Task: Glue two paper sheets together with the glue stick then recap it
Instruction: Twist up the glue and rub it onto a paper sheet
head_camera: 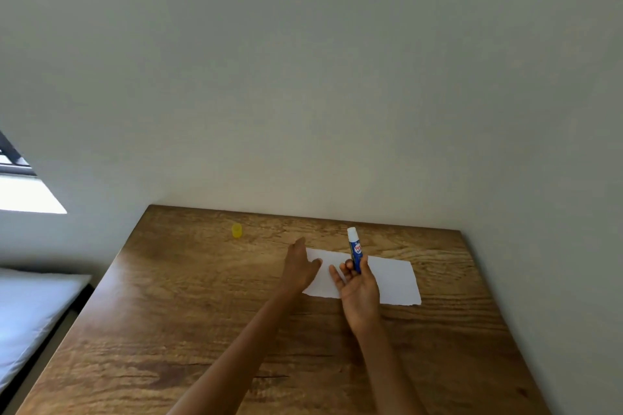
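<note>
White paper [394, 280] lies flat on the wooden table [202, 313], towards the far side; I cannot tell whether it is one sheet or two stacked. My left hand [300, 266] rests flat on the paper's left end, fingers straight. My right hand [359, 290] is palm up above the paper and pinches the lower end of a blue glue stick [354, 248]. The stick stands upright with its white tip uncovered at the top. Its yellow cap [237, 231] stands alone on the table, far left of the paper near the back edge.
The table stands against a plain wall at the back and right. A bed with a pale mattress [30, 313] is to the left of the table. A window [20, 185] shows at the far left.
</note>
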Demonstrator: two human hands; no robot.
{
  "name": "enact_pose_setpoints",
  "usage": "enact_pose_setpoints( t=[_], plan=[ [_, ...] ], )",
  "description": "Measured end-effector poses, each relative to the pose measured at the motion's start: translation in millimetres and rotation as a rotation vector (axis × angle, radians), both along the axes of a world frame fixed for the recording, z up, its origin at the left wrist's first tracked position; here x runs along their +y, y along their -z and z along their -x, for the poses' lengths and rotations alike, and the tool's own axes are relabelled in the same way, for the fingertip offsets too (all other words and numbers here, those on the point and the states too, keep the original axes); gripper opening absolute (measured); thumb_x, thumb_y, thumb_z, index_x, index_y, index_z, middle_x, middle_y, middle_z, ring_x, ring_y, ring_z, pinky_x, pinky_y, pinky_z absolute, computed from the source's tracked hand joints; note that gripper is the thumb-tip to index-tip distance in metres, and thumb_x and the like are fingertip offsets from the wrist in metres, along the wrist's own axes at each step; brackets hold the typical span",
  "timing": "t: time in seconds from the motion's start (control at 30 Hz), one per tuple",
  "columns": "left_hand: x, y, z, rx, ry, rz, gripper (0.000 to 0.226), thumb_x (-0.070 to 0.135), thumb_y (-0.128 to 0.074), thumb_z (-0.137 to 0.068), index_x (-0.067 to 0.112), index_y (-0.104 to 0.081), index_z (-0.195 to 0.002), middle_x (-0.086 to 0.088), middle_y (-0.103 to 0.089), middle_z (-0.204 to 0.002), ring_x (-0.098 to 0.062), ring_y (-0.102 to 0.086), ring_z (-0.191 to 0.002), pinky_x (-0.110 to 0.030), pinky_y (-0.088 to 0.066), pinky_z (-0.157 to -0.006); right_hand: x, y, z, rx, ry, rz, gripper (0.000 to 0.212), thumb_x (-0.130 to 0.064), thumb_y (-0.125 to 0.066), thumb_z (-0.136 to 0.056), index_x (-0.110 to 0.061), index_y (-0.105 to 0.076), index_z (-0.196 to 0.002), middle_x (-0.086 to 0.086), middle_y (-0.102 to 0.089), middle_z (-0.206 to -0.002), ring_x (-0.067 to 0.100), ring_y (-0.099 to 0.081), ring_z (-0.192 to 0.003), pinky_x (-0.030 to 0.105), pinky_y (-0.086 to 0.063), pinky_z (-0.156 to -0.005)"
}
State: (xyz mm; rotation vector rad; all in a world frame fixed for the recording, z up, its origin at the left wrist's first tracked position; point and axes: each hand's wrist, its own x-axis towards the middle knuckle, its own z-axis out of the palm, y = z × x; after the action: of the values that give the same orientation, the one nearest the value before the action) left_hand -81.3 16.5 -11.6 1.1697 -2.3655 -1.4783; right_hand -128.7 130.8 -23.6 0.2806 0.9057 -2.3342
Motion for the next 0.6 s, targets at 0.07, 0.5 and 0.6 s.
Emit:
enact_pose_setpoints(
  t=[0.07, 0.5, 0.6],
  plan=[
    [-3.3, -1.0, 6.7, -0.012, -0.044, -0.006, 0.064, 0.014, -0.058, -0.088, 0.006, -0.024, -0.142, -0.017, -0.029, -0.146, -0.029, -0.037, -0.129, -0.034, -0.036, -0.101, 2.2, 3.8, 2.2, -0.030, -0.007, 0.022, 0.027, -0.023, -0.041, -0.096, -0.006, -0.049, -0.115, 0.007, -0.054, -0.070, 0.018, -0.054, -0.074, 0.050, -0.044, -0.094],
    [-5.0, -13.0, -58.1, 0.142, -0.296, 0.046, 0.025, 0.020, -0.060, -0.087, 0.017, -0.057, -0.112, -0.007, -0.064, -0.112, -0.015, -0.056, -0.092, -0.028, -0.046, -0.076, 9.4, -13.6, -11.9, 0.064, -0.123, 0.084, 0.023, -0.024, -0.043, -0.095, -0.008, -0.056, -0.106, 0.002, -0.058, -0.063, 0.013, -0.059, -0.062, 0.037, -0.056, -0.081],
    [-9.9, -11.7, -102.3, 0.200, -0.350, 0.092, 0.026, 0.026, -0.063, -0.086, 0.021, -0.056, -0.111, -0.005, -0.067, -0.103, -0.020, -0.061, -0.094, -0.037, -0.052, -0.078, 2.2, -26.1, -34.8, 0.079, -0.140, 0.117, 0.020, -0.026, -0.050, -0.087, -0.010, -0.058, -0.098, 0.001, -0.057, -0.061, 0.012, -0.057, -0.060, 0.034, -0.052, -0.079]
  ],
)
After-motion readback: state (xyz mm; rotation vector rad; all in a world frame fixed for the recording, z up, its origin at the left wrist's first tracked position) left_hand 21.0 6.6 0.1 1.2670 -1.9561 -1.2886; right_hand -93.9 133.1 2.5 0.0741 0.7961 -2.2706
